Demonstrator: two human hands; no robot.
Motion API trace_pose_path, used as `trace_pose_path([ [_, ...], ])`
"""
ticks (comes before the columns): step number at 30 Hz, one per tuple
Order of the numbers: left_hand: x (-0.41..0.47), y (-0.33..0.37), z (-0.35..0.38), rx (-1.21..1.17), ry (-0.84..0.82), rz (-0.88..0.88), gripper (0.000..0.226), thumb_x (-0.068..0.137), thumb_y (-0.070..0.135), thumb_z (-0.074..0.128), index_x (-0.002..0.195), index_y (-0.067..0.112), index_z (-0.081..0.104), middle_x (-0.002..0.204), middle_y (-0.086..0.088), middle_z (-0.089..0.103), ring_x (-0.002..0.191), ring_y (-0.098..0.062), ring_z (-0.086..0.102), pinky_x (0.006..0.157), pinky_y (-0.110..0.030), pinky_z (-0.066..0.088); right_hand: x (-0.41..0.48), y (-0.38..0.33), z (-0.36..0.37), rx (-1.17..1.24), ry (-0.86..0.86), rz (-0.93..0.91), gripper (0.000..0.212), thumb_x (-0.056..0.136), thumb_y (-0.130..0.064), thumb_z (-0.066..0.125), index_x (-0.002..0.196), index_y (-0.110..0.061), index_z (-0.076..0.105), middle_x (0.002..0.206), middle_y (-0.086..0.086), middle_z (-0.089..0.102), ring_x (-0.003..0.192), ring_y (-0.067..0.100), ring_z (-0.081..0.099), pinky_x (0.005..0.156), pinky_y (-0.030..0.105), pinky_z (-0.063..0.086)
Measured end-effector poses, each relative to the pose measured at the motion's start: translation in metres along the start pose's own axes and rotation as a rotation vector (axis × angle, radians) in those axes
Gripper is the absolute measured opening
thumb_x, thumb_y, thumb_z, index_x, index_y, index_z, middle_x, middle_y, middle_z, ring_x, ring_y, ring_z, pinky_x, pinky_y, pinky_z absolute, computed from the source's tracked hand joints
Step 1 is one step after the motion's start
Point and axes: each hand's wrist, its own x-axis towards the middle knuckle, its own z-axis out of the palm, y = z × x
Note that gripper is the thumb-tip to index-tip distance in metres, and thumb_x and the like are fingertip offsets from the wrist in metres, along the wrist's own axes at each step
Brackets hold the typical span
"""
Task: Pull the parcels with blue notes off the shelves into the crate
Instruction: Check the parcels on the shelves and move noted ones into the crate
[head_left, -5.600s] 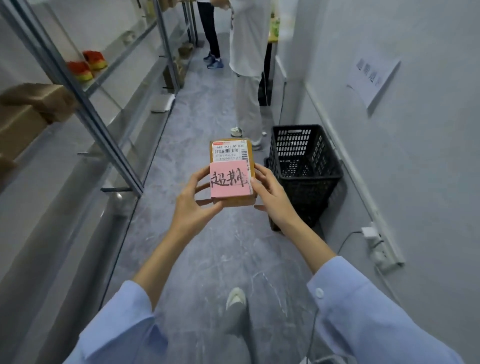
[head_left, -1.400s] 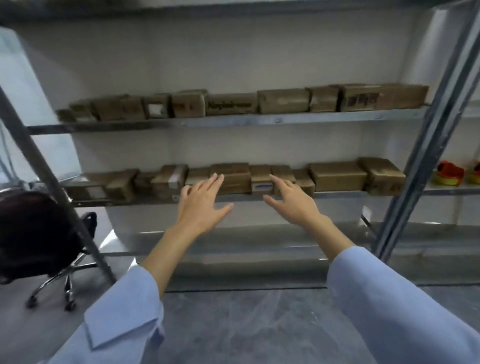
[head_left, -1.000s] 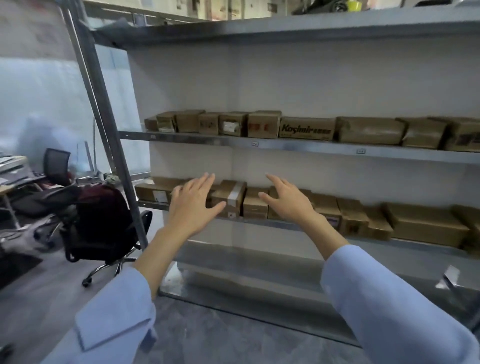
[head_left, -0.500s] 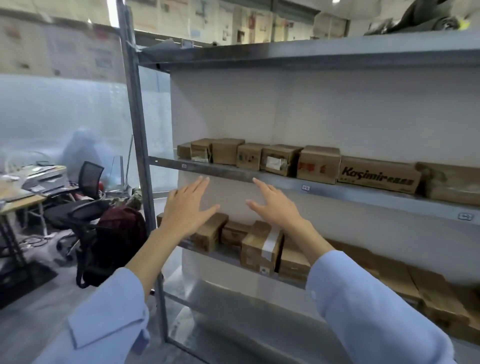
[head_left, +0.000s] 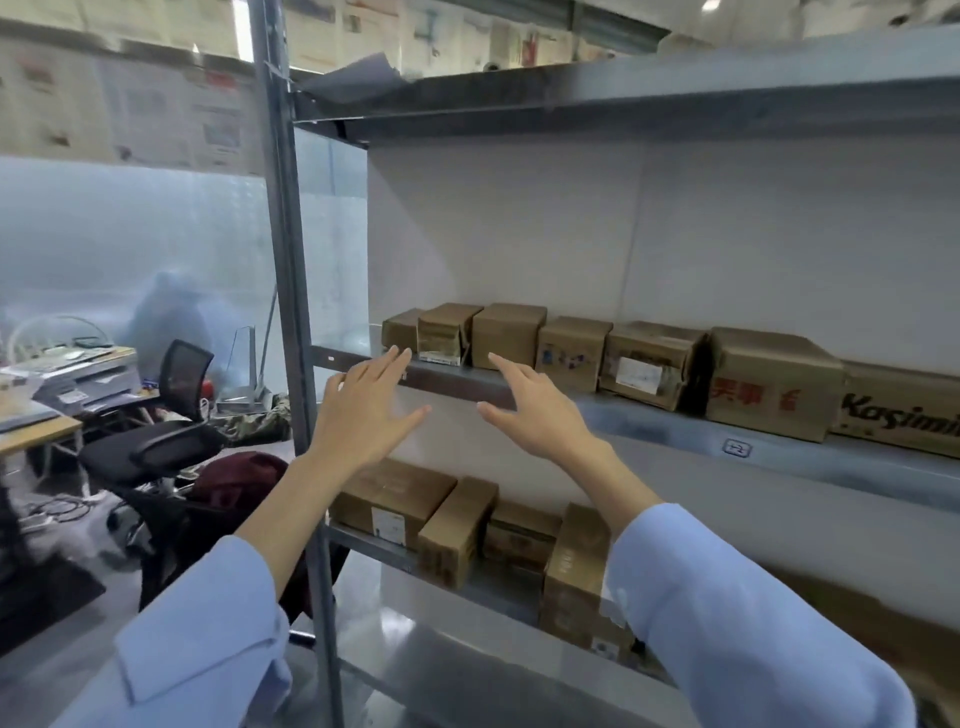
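Brown cardboard parcels (head_left: 654, 364) stand in a touching row on the grey metal shelf (head_left: 779, 449), starting just right of the grey steel upright post (head_left: 283, 312). A second batch of brown boxes (head_left: 395, 499) lies lower down, also right of that post. We see no blue note on any face turned towards us. The small square box (head_left: 571, 358), further right of the post, carries bluish marks too blurred to read.

Our left hand (head_left: 363, 410) and right hand (head_left: 535, 410) hover with fingers spread, grasping nothing, just right of the post at the shelf's front edge. The crate is out of view.

The main risk, we judge, is pulling the wrong parcel, because a note faces away or a printed mark passes for one. Since the parcels touch, dragging one out could tip a neighbour off the ledge. With the crate unseen, a carried parcel might also be let go short of it.
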Motion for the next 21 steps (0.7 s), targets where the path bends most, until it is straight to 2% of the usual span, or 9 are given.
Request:
trace_pose_path([
  [12, 0.134, -0.135, 0.048, -0.061, -0.009, 0.170, 0.072, 0.093, 0.057, 0.050, 0.154, 0.025, 0.026, 0.160, 0.003, 0.027, 0.145, -0.023, 0.028, 0.116, -0.045, 0.019, 0.138, -0.054, 0.072, -0.017, 0.182, 0.084, 0.064, 0.098, -0.039, 0.054, 0.154, -0.025, 0.026, 0.154, -0.004, 0.036, 0.139, 0.020, 0.033, 0.102, 0.038, 0.042],
  [21, 0.206, -0.191, 0.088, -0.180, -0.030, 0.291, 0.072, 0.091, 0.055, 0.056, 0.152, 0.025, 0.031, 0.159, 0.002, 0.028, 0.143, -0.025, 0.032, 0.116, -0.048, 0.020, 0.191, -0.090, 0.102, -0.021, 0.279, 0.155, 0.062, 0.097, -0.036, 0.056, 0.152, -0.023, 0.031, 0.153, -0.004, 0.037, 0.140, 0.019, 0.034, 0.105, 0.036, 0.039],
])
